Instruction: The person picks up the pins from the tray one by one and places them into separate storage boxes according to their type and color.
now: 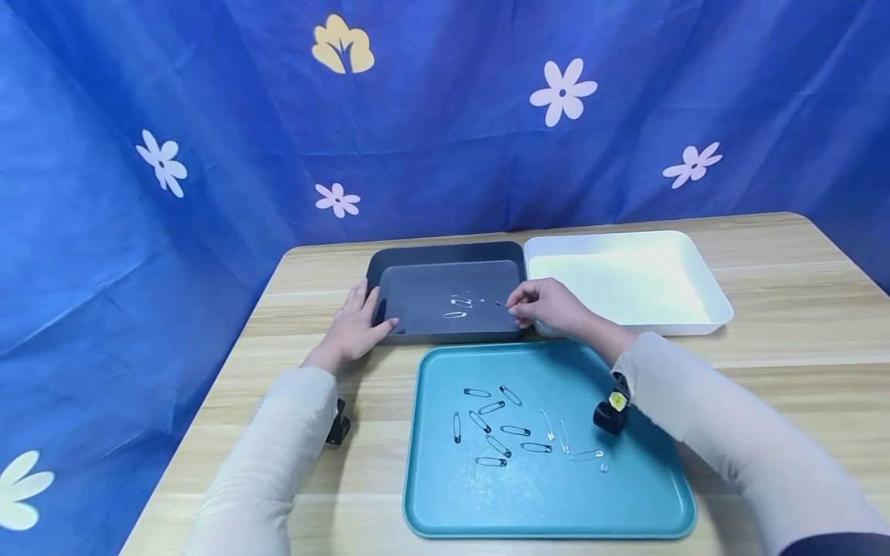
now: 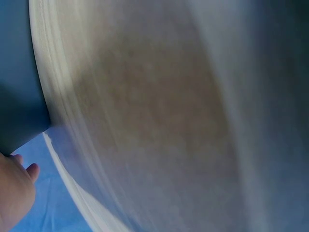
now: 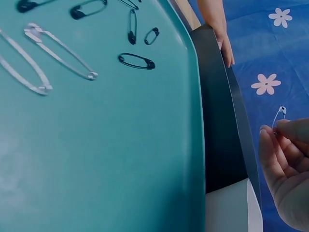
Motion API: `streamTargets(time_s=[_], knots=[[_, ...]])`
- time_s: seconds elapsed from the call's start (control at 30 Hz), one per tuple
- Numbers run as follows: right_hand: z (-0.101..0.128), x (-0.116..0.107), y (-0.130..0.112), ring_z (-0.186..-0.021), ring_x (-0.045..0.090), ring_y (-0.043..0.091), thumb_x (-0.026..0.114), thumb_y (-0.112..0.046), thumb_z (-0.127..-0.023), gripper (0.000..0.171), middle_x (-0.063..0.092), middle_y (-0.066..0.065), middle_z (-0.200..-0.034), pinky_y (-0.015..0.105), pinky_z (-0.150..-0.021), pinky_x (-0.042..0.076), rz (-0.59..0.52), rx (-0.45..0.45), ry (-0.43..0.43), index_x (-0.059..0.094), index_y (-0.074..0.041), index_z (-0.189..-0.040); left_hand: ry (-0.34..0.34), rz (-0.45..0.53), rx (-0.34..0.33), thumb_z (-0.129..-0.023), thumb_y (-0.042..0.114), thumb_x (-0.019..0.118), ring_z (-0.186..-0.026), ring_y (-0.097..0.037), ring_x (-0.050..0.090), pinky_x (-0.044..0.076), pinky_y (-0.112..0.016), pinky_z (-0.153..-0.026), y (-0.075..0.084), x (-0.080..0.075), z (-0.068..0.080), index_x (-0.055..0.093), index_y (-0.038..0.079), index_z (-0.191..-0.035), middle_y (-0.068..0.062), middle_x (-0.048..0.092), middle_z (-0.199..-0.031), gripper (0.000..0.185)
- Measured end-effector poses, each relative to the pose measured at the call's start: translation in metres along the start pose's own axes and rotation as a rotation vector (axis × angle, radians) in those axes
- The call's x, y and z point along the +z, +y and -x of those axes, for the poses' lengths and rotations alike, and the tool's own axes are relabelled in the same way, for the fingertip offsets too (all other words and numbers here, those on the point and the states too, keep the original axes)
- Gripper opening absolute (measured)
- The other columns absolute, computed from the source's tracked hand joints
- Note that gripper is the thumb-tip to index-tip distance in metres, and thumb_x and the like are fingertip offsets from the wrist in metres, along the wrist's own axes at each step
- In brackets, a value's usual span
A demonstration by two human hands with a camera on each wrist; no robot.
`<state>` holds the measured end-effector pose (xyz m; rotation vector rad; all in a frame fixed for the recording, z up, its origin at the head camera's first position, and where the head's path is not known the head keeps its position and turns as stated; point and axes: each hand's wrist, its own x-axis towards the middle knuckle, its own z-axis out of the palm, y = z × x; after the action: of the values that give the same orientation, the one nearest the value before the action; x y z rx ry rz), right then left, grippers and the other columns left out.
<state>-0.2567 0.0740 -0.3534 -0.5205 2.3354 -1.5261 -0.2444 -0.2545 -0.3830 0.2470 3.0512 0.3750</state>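
Observation:
Between thumb and fingertips my right hand [image 1: 545, 306] pinches a silver safety pin [image 3: 280, 116], held over the right end of the dark grey tray [image 1: 445, 337]. A few silver safety pins [image 1: 455, 314] lie on that tray's floor. My left hand [image 1: 353, 324] rests on the tray's left edge with its fingers spread; the left wrist view catches only part of the hand [image 2: 17, 191]. Nearer to me, the teal tray [image 1: 542, 510] carries several black safety pins [image 1: 515, 430] and, on their right, several silver safety pins [image 1: 564, 437].
A white tray [image 1: 709, 328] stands against the dark grey tray's right side. All three trays sit on a wooden table [image 1: 799, 309]. Behind the table hangs a blue cloth [image 1: 445, 116] with flower shapes. My right forearm crosses above the teal tray's right side.

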Motion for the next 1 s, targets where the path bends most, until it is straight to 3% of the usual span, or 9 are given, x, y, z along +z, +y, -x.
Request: streamTargets(time_s=[0.13, 0.33, 0.57, 0.77, 1.0], knots=[[-0.01, 0.002, -0.003, -0.071, 0.058, 0.026, 0.055, -0.005, -0.083, 0.017, 0.058, 0.013, -0.075, 0.033, -0.066, 0.048, 0.037, 0.016, 0.04, 0.059, 0.007, -0.094, 0.01, -0.001, 0.006, -0.084, 0.053, 0.037, -0.128, -0.034, -0.003, 0.011, -0.056, -0.095, 0.0, 0.001, 0.0, 0.013, 0.0, -0.137, -0.018, -0.004, -0.142, 0.079], [-0.025, 0.005, -0.005, -0.068, 0.054, 0.023, 0.058, -0.008, -0.081, 0.016, 0.058, 0.008, -0.073, 0.038, -0.068, 0.046, 0.101, 0.021, 0.091, 0.062, 0.003, -0.092, 0.009, 0.004, 0.008, -0.084, 0.052, 0.038, -0.128, -0.034, -0.004, 0.01, -0.057, -0.094, -0.001, 0.002, 0.0, 0.013, 0.0, -0.137, -0.018, -0.005, -0.142, 0.078], [-0.045, 0.013, -0.004, -0.065, 0.053, 0.015, 0.06, -0.006, -0.079, 0.012, 0.06, 0.007, -0.076, 0.027, -0.06, 0.046, 0.12, 0.039, 0.136, 0.065, 0.001, -0.087, 0.002, 0.009, -0.001, -0.085, 0.049, 0.04, -0.128, -0.033, -0.004, 0.01, -0.056, -0.095, 0.0, 0.001, 0.0, 0.012, 0.0, -0.137, -0.018, -0.006, -0.142, 0.076], [-0.06, 0.023, -0.003, -0.065, 0.054, 0.014, 0.057, 0.003, -0.077, 0.011, 0.06, 0.008, -0.076, 0.028, -0.064, 0.047, 0.087, 0.052, 0.147, 0.064, 0.003, -0.086, 0.004, 0.01, -0.001, -0.085, 0.051, 0.039, -0.128, -0.034, -0.004, 0.01, -0.056, -0.095, 0.0, 0.001, 0.0, 0.013, 0.0, -0.137, -0.018, -0.005, -0.142, 0.077], [-0.076, 0.033, -0.005, -0.056, 0.05, 0.013, 0.057, 0.003, -0.076, 0.01, 0.058, 0.006, -0.065, 0.022, -0.052, 0.041, 0.165, 0.049, 0.128, 0.065, -0.001, -0.082, 0.003, 0.017, 0.002, -0.085, 0.051, 0.039, -0.128, -0.033, -0.004, 0.009, -0.055, -0.096, -0.001, 0.001, 0.0, 0.012, 0.0, -0.137, -0.018, -0.005, -0.142, 0.078]])
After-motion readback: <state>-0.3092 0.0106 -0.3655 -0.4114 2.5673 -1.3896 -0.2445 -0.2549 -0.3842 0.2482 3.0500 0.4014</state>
